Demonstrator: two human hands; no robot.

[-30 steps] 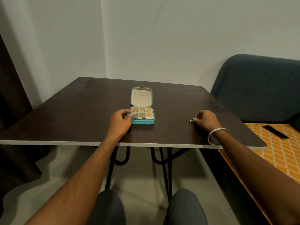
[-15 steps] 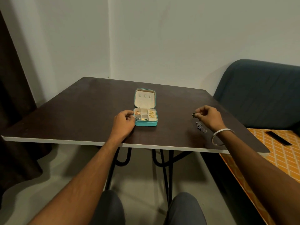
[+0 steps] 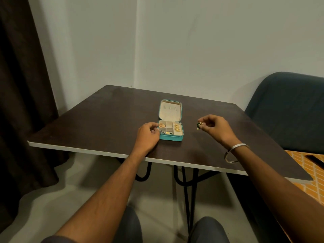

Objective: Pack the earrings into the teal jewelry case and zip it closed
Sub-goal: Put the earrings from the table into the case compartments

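Note:
The teal jewelry case [image 3: 171, 137] lies open on the dark table [image 3: 98, 120], its cream lid [image 3: 170, 110] flat behind the tray. Gold earrings [image 3: 177, 129] fill its right compartment, and more sit in the left ones. My left hand [image 3: 148, 135] grips the case's left front corner with curled fingers. My right hand [image 3: 214, 128] hovers above the table to the right of the case and pinches a small green and gold earring [image 3: 199, 125] between thumb and fingertips.
A dark blue sofa [image 3: 287, 109] stands to the right of the table, with an orange patterned surface [image 3: 313, 171] and a black remote [image 3: 314, 160] beside it. A dark curtain [image 3: 22, 95] hangs at the left. Walls close the back.
My right hand has lifted the earring off the table and moved it up and left toward the case. My left hand stays at the case's corner.

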